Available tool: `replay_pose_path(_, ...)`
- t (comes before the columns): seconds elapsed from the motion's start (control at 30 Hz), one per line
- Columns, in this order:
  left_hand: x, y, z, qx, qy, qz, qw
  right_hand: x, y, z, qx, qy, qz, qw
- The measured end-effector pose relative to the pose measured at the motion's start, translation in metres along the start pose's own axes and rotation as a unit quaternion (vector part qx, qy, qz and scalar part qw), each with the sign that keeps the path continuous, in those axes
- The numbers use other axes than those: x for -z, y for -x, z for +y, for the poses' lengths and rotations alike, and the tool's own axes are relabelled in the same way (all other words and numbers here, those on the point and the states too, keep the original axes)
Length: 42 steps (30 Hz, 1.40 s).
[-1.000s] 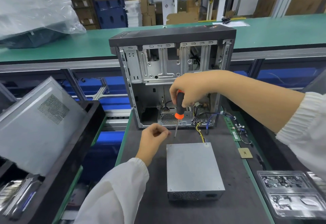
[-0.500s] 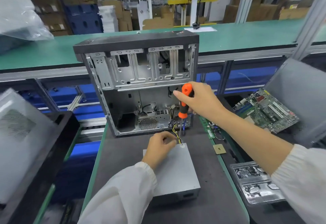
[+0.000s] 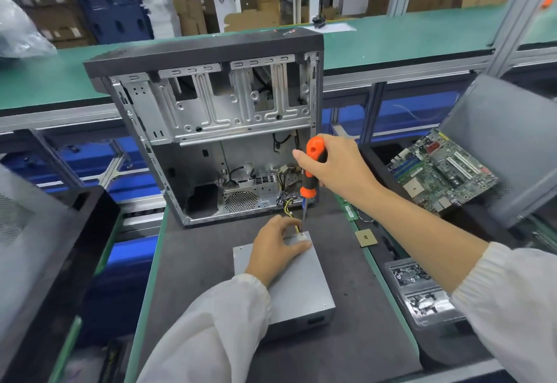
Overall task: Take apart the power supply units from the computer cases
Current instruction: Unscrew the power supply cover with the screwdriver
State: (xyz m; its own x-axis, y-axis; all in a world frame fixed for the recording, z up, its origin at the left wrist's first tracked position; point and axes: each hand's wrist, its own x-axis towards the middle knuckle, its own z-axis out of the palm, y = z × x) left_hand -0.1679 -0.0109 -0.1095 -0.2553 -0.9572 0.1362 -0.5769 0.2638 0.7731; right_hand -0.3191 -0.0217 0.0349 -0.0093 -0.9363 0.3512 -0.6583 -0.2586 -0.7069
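Observation:
An open computer case stands upright on the dark mat, its side panel off. In front of it lies a grey power supply unit, flat on the mat. Yellow and black wires run from its far corner into the case. My left hand rests on the unit's far end, fingers at a white connector. My right hand grips an orange and black screwdriver, held upright with its tip down at that connector.
A motherboard lies in a dark bin at the right. A CPU chip and a memory stick sit by the mat's right edge. A clear tray of screws is at lower right. A grey panel leans at the left.
My left hand moved onto the power supply's far corner. My right hand carried the screwdriver right and down until its tip reached the connector. The camera view shifted right.

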Motion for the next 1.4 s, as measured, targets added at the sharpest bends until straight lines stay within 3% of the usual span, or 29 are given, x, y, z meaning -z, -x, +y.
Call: replay_pose_path(1.4,0.0017,0.0008,0.0056,-0.007,0.018,-0.003,1.000,0.0003,0.0018,-0.0022,0.072,0.040,-0.096,0.992)
